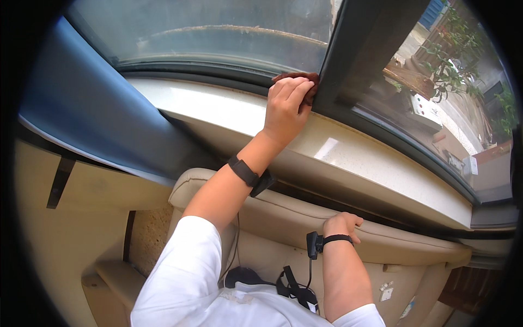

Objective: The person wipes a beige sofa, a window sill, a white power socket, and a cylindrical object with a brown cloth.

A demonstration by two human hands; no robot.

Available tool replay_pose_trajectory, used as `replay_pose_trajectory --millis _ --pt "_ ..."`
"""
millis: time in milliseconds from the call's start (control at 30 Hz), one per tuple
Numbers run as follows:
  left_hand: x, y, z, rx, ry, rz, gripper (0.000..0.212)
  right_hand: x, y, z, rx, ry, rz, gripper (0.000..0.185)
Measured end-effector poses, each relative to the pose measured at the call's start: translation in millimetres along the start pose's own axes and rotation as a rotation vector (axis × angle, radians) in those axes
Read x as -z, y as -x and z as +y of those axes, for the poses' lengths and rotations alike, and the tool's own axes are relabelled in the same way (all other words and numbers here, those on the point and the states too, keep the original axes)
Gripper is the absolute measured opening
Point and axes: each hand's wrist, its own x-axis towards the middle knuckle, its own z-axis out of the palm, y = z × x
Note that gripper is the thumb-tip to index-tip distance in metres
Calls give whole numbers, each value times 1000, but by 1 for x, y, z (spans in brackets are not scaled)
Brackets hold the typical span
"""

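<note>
My left hand [288,100] presses a dark reddish-brown cloth [312,92] into the lower right corner of a window pane [229,45]. There the pane meets the thick dark upright frame [347,61]. Part of the cloth is hidden under my fingers. Below my wrist runs a pale, glossy window sill [196,100]. My right hand [343,225] rests on the top of a beige sofa backrest [282,208], with nothing seen in it and some fingers hidden. Each wrist wears a black strap with a small device.
A blue curtain [94,94] hangs at the left beside the sill. On the sofa seat [265,253] lie black straps [292,286] and a cable. A white wall-plate-like item [386,294] sits at the right. Outside the right pane are plants [453,69] and a wooden log [410,79].
</note>
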Motion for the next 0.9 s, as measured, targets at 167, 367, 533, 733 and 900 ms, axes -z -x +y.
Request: replay_pose_trajectory --millis 167,367,533,733,900 --pt "8 3 -10 -160 -161 -158 39 1 1 -1 -1 -40 71 63" --pt "41 -6 -48 -199 -447 -162 25 11 14 -13 -16 -128 106 59" --pt "50 4 -42 20 -296 -179 37 8 17 -14 -88 -181 146 57" --pt "2 4 18 213 63 -136 37 4 8 -12 -101 -280 157 57" --pt "-2 -1 14 252 87 -17 37 -30 -36 16 -133 -337 141 59"
